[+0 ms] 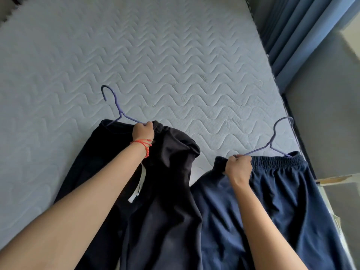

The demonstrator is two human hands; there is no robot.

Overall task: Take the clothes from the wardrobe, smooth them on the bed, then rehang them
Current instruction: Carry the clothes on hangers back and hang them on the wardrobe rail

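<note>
Laying both pairs down now: left hand point(142, 131) fisted on black pants point(155, 191) at 9 o'clock, right hand point(238, 167) clutching navy shorts point(282, 201) at 3. Next I'd guess hangers out, then smoothing.

Left hand point(142, 131) gripping black trousers point(161, 191), right hand point(238, 168) gripping navy trousers point(282, 201), mattress point(136, 55)

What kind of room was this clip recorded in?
Most likely a bedroom: a bare quilted mattress fills the view, blue curtains hang at its far right, and each hand holds trousers on a wire hanger over the bed.
</note>
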